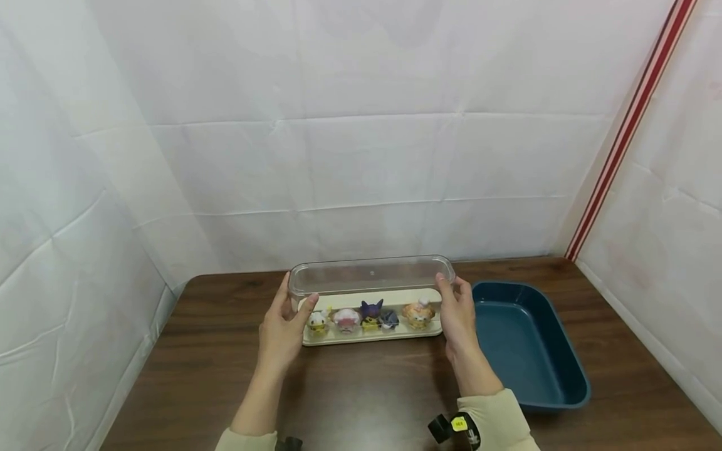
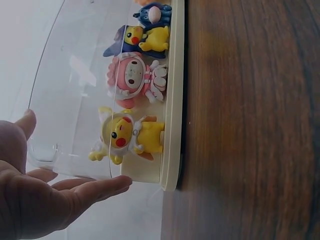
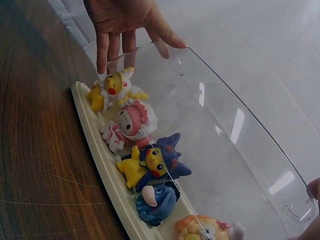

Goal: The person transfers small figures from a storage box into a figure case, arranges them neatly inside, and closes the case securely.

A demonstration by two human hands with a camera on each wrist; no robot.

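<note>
A clear plastic cover (image 1: pixel 369 275) hangs just above a long cream base (image 1: pixel 366 337) on the brown table. My left hand (image 1: pixel 296 294) grips the cover's left end and my right hand (image 1: pixel 451 291) grips its right end. Several small figurines stand in a row on the base: a yellow one (image 1: pixel 318 322), a pink one (image 1: pixel 346 319), a purple one (image 1: pixel 371 311), a blue one (image 1: pixel 389 319) and an orange one (image 1: pixel 418 313). In the left wrist view my left hand (image 2: pixel 70 160) spans the cover (image 2: pixel 75 85) beside the yellow figurine (image 2: pixel 127 137). The right wrist view shows the cover (image 3: pixel 240 150) raised over the base (image 3: pixel 100 150).
A dark blue tray (image 1: pixel 555 388) sits on the table to the right of the base, close to my right hand. White sheets wall in the table (image 1: pixel 366 394) at the back and on both sides.
</note>
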